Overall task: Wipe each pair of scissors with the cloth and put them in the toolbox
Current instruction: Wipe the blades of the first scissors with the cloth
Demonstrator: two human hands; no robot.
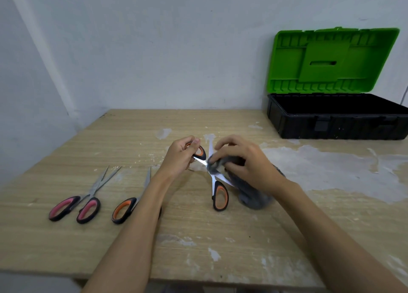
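A worn wooden table (198, 237), its top scuffed with pale patches, stands against a plain light wall (154, 49). At the table's far right corner sits a toolbox (331, 124) with a black base and a bright green lid (331, 60) raised upright against the wall; its dark inside faces up and what lies in it cannot be made out.

Above the middle of the table, a person works on an opened pair of orange-handled scissors (217, 182), blades spread wide in a cross. The left hand (181, 158) grips the upper handle loop, fingers and thumb curled round it. The right hand (242, 162) holds a grey cloth (251, 195), fingers curled over it and pressing it to the blades near the pivot; the rest of the cloth hangs down below the hand towards the table, just beside the lower handle loop.

On the near left of the table lie two more pairs, well apart from the toolbox. A pink-handled pair (84, 202) rests slightly open, points towards the wall. Just to its right lies a second orange-handled pair (130, 202), shut, partly hidden beneath the left forearm.
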